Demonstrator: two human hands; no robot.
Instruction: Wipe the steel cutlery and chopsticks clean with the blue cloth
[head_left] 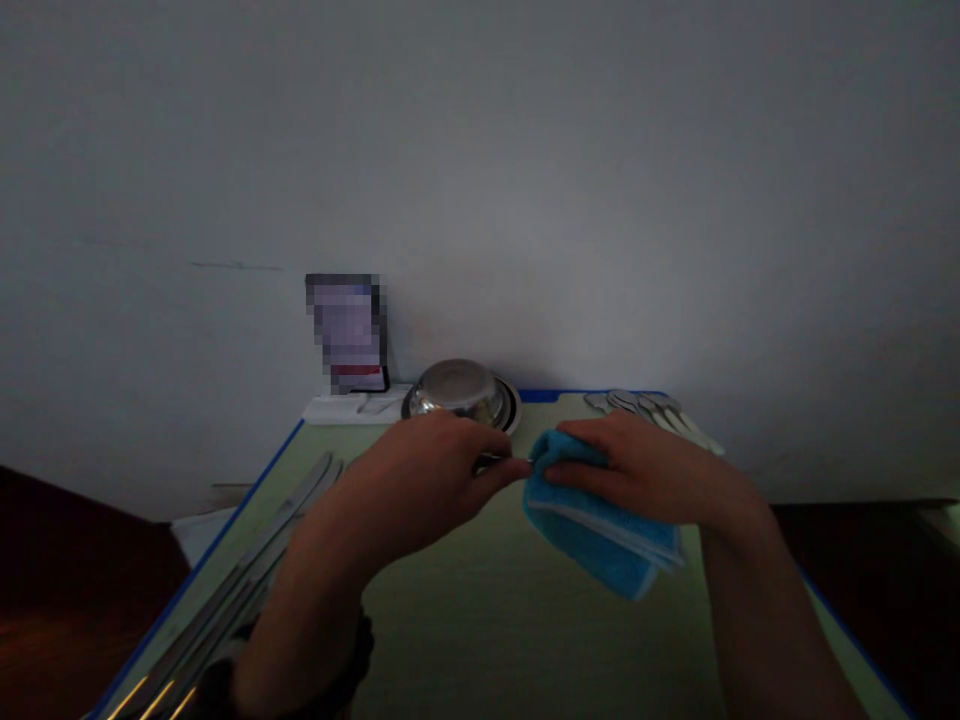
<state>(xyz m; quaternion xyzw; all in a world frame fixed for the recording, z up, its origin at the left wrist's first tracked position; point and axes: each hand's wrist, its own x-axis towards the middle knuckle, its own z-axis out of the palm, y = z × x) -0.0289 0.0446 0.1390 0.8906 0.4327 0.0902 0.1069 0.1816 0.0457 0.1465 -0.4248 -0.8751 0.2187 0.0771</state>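
Note:
Over the middle of the table, my left hand (450, 465) is closed in a pinch on a thin metal utensil (489, 461). Only a short shiny part of it shows between the fingers; its kind is hidden. A blue cloth (592, 535) with a pale edge hangs folded from my right hand (637, 465), whose thumb and fingers grip it. The cloth meets the utensil's right end just beside my left fingertips. Behind my right hand lie several spoons (645, 403) with pale handles. Long metal cutlery (281, 525) lies left of my left forearm.
Upturned metal bowls (457, 385) stand at the table's back edge against the wall (570, 200). Left of them a tablet-like screen (349, 330), blurred, leans above a white strip (341, 409). Blue edging borders the pale green table (465, 620).

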